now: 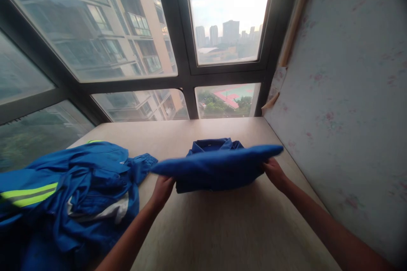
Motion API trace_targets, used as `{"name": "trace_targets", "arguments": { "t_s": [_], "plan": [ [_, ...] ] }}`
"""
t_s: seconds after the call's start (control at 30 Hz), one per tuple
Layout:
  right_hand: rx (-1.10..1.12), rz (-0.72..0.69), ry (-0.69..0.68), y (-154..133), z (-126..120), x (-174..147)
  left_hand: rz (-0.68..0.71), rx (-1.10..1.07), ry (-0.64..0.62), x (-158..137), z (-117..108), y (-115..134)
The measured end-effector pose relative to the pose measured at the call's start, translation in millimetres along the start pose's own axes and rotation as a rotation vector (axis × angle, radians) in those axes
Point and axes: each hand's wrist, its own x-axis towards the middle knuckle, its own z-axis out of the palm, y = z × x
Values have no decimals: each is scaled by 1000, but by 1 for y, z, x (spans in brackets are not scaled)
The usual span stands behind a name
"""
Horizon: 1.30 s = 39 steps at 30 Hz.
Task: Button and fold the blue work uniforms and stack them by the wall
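A blue collared jacket (216,169) is in front of me, its collar toward the window. Its near part is lifted off the surface and folded up, blurred by motion. At the left end of that raised part, my left hand (164,190) is closed on the cloth. My right hand (274,172) grips the right end the same way, with its fingertips partly hidden behind the fabric. To the left lies a crumpled heap of blue work clothes (92,173) with yellow-green reflective strips, apart from my left hand.
The pale wooden surface (222,228) runs up to a dark-framed window (187,80). A floral papered wall (343,93) borders it on the right, close to my right arm. Tall buildings show outside.
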Motion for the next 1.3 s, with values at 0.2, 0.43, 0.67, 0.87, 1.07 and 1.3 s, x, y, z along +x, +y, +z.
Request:
{"name": "trace_targets", "arguments": {
  "t_s": [0.2, 0.43, 0.67, 0.87, 1.07, 1.3],
  "plan": [
    [-270, 140, 141, 2, 38, 20, -215, 100, 28, 34, 36, -11],
    [-293, 147, 202, 34, 57, -15, -224, -57, 8, 8, 50, -38],
    [-46, 121, 256, 16, 44, -6, 96, 56, 81, -3, 50, -28],
    [-160, 206, 481, 28, 47, -48, 117, 165, 7, -4, 68, -35],
    [-381, 157, 448, 32, 38, -51, 55, 459, 5, 3, 68, -26],
    [-526, -347, 118, -39, 60, -10, 482, 741, -73, 13, 107, 51]
  ]
}}
